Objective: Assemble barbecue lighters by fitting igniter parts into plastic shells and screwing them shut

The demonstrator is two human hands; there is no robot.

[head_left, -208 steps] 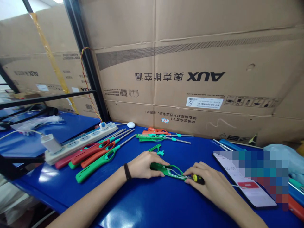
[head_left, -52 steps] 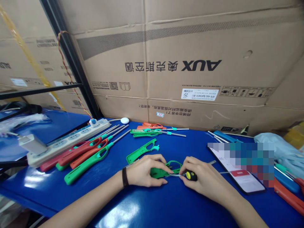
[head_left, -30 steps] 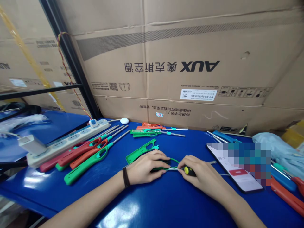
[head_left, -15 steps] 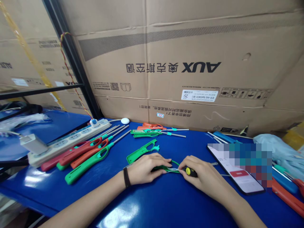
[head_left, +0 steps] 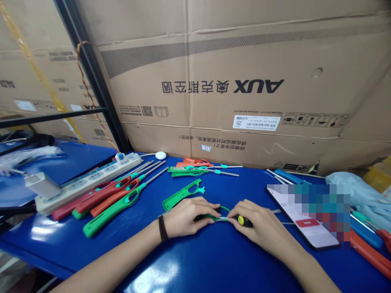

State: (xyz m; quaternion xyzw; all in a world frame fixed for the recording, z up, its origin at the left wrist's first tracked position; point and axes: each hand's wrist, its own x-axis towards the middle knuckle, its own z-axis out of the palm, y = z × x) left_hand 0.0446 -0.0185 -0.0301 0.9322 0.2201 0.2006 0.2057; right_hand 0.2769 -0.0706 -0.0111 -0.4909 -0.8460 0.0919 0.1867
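My left hand (head_left: 187,215) lies curled over a green lighter handle shell (head_left: 220,211) on the blue table (head_left: 195,264) and presses it down. My right hand (head_left: 259,230) is closed round a small screwdriver with a black and yellow handle (head_left: 243,221), its tip pointing left into the shell. Thin white wires show between the two hands. A loose green half shell (head_left: 182,193) lies just beyond my left hand.
Several red and green long-nosed lighters (head_left: 113,199) lie at the left beside a white power strip (head_left: 82,183). More lighter parts (head_left: 198,167) sit by the cardboard boxes (head_left: 244,89). A phone (head_left: 305,221) and blue and orange lighters (head_left: 366,244) lie at the right.
Since the oldest frame, the loose green half shell lies farther left of the work. In the last second my hands have barely moved; the green shell is more covered by my left hand.
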